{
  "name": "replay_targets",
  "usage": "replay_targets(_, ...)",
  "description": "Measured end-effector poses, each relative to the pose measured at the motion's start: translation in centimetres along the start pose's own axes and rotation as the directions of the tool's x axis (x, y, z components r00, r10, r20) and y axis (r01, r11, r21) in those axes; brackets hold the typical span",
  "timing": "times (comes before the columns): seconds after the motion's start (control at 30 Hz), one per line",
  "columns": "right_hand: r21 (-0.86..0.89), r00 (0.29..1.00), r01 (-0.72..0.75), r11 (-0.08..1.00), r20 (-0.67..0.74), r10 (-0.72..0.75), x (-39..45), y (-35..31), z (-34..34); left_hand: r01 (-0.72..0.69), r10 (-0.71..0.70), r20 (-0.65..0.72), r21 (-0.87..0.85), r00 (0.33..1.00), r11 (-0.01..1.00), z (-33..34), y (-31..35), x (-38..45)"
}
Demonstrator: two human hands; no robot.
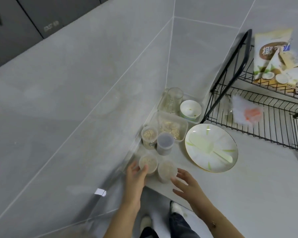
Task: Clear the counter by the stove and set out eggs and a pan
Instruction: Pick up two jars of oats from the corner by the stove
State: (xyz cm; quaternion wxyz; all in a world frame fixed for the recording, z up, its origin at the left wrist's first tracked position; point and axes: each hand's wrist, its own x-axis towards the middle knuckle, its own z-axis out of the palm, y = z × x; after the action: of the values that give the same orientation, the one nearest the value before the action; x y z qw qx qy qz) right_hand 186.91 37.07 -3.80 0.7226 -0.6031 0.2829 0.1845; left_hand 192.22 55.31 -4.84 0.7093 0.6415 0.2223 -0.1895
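From the head view we see our left hand (136, 172) at the counter's (248, 194) near left corner, its fingers curled round the side of a small clear tub (148, 163) filled with pale grains; the thumb lies against the tub's near wall, so the hand grips it. Just to the right stands a second tub (167, 170) of the same kind, and our right hand (186, 182) hovers beside it with fingers spread and loose, fingertips close to its right wall; we cannot tell whether they touch. The two tubs stand side by side between our hands. Behind them are two more round tubs: one with grains (149, 137) and a grey-lidded one (165, 143), just beside each other. Further back lies a rectangular box (170, 127) holding oat-like flakes, then a tall clear glass (174, 100) and a white bowl (190, 109) in the corner. To the right of the tubs a plate (212, 148) with green streaks carries a pale flat spatula (210, 148). A black wire rack (265, 117) stands at the far right with a coconut-print bag (273, 57) on it and a white-and-orange packet (246, 112) below. The counter is pale grey, the walls (76, 100) are large grey tiles with white grout, and dark cabinets (15, 23) show at the upper left. Below the counter edge we glimpse jeans and pale shoes on the floor.
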Motion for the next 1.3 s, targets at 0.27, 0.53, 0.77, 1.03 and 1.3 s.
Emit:
replay_targets(0.27, -0.014, 1.000, 0.016, 1.000, -0.020, -0.017, 2.4, -1.5, 3.1, -0.030, 0.032, -0.064, 0.023, 0.997, 0.999, 0.8, 1.7, 2.6)
replay_targets(0.53, -0.050, 1.000, -0.028, 0.998, 0.007, 0.028, 2.7, -2.7, 4.2, 0.039, -0.042, -0.085, -0.036, 0.995, 0.999, 0.5, 2.8, 4.0)
replay_targets(0.77, 0.082, 0.993, -0.038, 0.996, -0.113, 0.047, 0.6, -3.8, 4.1, 0.062, -0.066, -0.031, -0.116, 0.997, 0.991, 0.1, 4.8, -1.9)
replay_targets(1.03, 0.218, 0.967, 0.111, 0.970, -0.250, -0.055, -5.8, -4.5, 2.3, -0.166, 0.139, 0.176, 0.148, 0.974, 0.975, -0.5, 6.2, -6.8)
replay_targets(1.3, 0.146, 0.894, 0.274, 0.951, -0.402, -0.197, -14.0, -4.9, 0.1, -0.136, 0.098, 0.444, 0.055, 0.890, 0.989, 2.1, 7.3, -8.6)
